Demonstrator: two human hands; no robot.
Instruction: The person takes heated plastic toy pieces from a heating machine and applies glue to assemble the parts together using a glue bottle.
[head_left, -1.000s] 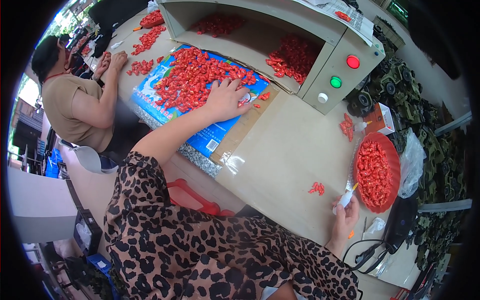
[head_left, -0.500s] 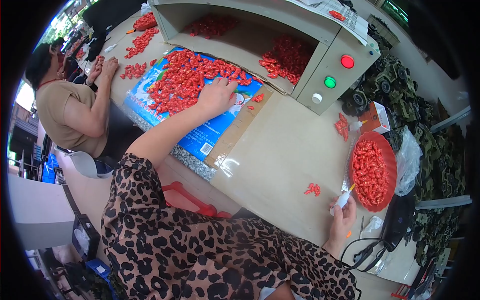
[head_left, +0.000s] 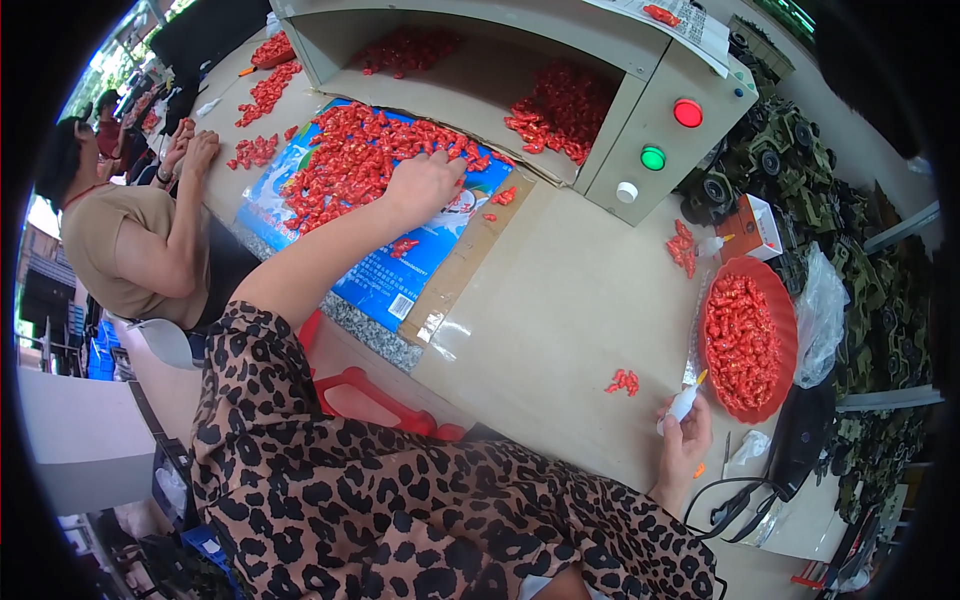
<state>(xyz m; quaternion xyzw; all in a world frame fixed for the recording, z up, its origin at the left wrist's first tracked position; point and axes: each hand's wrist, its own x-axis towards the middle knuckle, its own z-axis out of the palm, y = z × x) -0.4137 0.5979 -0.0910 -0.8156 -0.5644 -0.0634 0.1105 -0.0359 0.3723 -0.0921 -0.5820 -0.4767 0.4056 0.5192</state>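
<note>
Left hand, mine (head_left: pixel 420 190): resting at the right edge of a heap of small red pieces (head_left: pixel 345 165), palm down, fingers (head_left: pixel 452 168) reaching into the pieces; whether they pinch one, I cannot tell.

Right hand, mine (head_left: pixel 686 445): fingers closed around a white bottle (head_left: pixel 683 402), its yellow tip pointing up, just beside the bowl.

Blue printed sheet (head_left: pixel 440 236): under the heap, on the tabletop (head_left: pixel 560 270); one stray red piece (head_left: pixel 403 247) lies near my left forearm. Brown cardboard (head_left: pixel 484 238) shows along its right side.

Red bowl (head_left: pixel 789 335): fluted rim, filled with red pieces, at the right of the tabletop. Small red cluster (head_left: pixel 623 381): loose, to the left of the bowl.

Second red cluster (head_left: pixel 682 250): beyond the bowl, near another yellow-tipped bottle (head_left: pixel 711 246) and an orange-and-white box (head_left: pixel 756 228).

Clear plastic bag (head_left: pixel 822 322): just right of the bowl. White crumpled tissue (head_left: pixel 750 447): below the bowl.

Grey cabinet (head_left: pixel 650 110): at the far side, more red pieces inside; red button, green button and white knob on its face.

Co-worker (head_left: pixel 135 245): seated at left, tan top, both hands raised together over the tabletop.
</note>
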